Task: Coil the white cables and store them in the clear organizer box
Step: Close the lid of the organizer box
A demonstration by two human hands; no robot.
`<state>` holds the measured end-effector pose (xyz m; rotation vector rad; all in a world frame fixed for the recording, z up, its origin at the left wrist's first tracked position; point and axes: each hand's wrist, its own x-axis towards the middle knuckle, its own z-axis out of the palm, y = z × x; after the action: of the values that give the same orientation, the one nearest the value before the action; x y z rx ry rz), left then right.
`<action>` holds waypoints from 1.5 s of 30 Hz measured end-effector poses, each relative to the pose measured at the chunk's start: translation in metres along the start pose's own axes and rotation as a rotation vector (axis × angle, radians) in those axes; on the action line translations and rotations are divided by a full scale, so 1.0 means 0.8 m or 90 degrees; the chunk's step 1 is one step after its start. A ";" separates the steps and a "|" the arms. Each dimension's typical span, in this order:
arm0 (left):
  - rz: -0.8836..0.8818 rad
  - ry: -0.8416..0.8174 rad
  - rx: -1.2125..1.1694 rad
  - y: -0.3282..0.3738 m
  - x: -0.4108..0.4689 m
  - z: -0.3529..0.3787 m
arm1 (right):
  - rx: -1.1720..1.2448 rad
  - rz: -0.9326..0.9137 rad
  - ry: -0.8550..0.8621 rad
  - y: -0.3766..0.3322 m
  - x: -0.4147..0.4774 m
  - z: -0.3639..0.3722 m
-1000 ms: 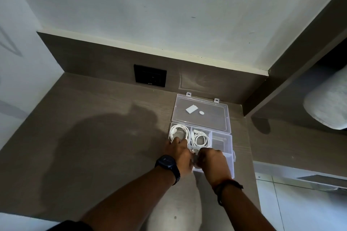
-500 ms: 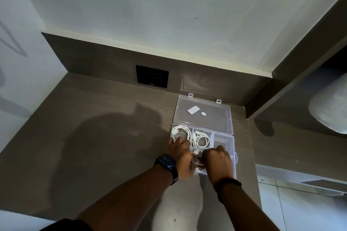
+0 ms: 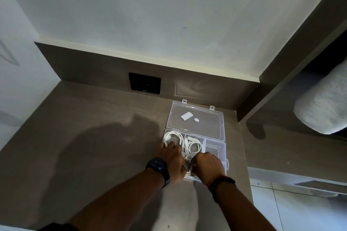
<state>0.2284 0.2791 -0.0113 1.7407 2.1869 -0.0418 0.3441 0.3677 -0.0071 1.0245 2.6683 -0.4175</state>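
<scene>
A clear organizer box (image 3: 224, 148) lies open on the brown desk, its lid (image 3: 206, 120) flat behind it. One coiled white cable (image 3: 173, 137) sits in the far left compartment, a second coil (image 3: 195, 147) in the middle one. My left hand (image 3: 173, 159) and my right hand (image 3: 207, 165) press close together over the box's near compartments. A third white cable (image 3: 190, 175) shows beneath and between them, and both hands close on it. Most of that cable is hidden by my hands.
The box sits near the desk's right edge (image 3: 246, 165), with floor tiles beyond. A black wall socket (image 3: 144, 83) is on the back panel. A grey rolled cloth (image 3: 323, 107) lies on the lower shelf at right. The lid holds two small white stickers (image 3: 186, 116).
The view has shifted slightly. My hands stay over the near compartments, with my right hand moved a little nearer and the cable loop showing lower at the box's front edge.
</scene>
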 end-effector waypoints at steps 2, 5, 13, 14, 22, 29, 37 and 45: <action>-0.010 -0.008 0.002 0.000 0.000 0.000 | 0.017 -0.017 -0.031 0.001 0.004 0.000; -0.011 -0.015 0.000 -0.002 -0.002 0.003 | 0.018 -0.022 -0.045 0.003 0.006 0.002; -0.053 0.032 -0.330 -0.026 0.016 -0.003 | 0.261 0.038 -0.024 0.020 0.015 -0.029; -0.067 0.061 -0.374 -0.031 0.020 -0.007 | 0.289 0.046 -0.019 0.025 0.017 -0.034; -0.295 0.225 -0.505 -0.076 0.082 -0.033 | 0.445 0.231 0.234 0.068 0.047 -0.046; -0.407 0.102 -0.635 -0.099 0.143 -0.034 | 0.538 0.357 0.167 0.106 0.097 -0.040; -0.281 0.267 -0.785 -0.102 0.123 -0.051 | 0.674 0.193 0.400 0.107 0.078 -0.068; 0.155 0.212 -0.218 -0.108 0.012 -0.083 | 0.122 -0.170 0.402 0.092 -0.003 -0.074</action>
<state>0.1279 0.2819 0.0320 1.8948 2.0169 0.6855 0.3883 0.4395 0.0359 0.9749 3.4117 -0.4684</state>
